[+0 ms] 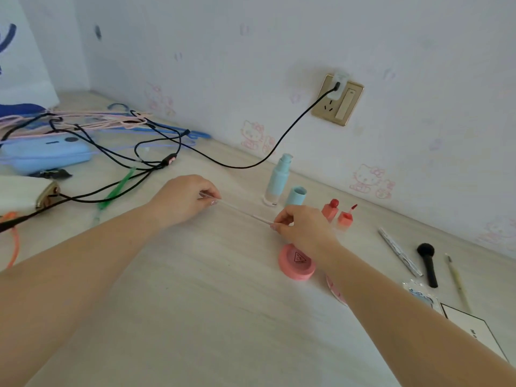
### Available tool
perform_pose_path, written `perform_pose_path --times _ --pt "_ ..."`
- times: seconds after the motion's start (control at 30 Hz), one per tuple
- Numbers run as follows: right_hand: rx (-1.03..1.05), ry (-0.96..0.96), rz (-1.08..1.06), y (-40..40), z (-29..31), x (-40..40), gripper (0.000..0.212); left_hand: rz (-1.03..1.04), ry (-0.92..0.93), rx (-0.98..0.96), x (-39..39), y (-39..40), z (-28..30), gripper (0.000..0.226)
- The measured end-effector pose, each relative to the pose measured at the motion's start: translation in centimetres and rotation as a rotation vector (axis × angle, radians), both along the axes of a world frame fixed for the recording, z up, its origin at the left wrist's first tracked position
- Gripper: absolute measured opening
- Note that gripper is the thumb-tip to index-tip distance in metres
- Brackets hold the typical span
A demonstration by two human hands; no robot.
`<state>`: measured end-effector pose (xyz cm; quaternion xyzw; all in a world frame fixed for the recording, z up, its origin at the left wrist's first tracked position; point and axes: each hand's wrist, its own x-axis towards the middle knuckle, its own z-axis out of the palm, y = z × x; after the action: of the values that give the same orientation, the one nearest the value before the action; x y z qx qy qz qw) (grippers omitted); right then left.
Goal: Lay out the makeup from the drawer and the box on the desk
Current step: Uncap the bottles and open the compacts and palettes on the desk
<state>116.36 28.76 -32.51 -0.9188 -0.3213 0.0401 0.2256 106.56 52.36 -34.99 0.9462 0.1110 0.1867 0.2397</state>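
Both hands are on one thin clear stick (243, 212) just in front of the blue bottle (277, 180): left hand (181, 199) pinches one end, right hand (303, 227) the other. Looks like placing it; next, set it on the desk (195, 303) and let go.

Both hands (181, 198) (303, 229) pinch thin clear stick (243, 213) above desk (223, 317).
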Motion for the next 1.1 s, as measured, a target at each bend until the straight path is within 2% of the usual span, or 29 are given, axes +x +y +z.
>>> perform_pose_path --times 0.2,0.43,0.83,1.1 --pt "-0.082 -0.020 0.003 0.2 -0.5 0.7 0.005 0.006 0.004 0.005 1.3 0.1 -1.0 0.004" --pt "-0.063 0.006 -0.008 0.0 -1.0 1.4 0.006 0.024 -0.021 0.031 1.6 0.9 -1.8 0.004" --pt "0.023 0.040 -0.014 -0.9 -0.7 1.3 0.008 0.005 -0.007 0.018 1.8 0.5 -1.1 0.018" --pt "0.105 -0.018 -0.104 -6.4 1.5 1.5 0.013 -0.232 -0.087 0.011 3.5 -7.1 3.0 0.026"
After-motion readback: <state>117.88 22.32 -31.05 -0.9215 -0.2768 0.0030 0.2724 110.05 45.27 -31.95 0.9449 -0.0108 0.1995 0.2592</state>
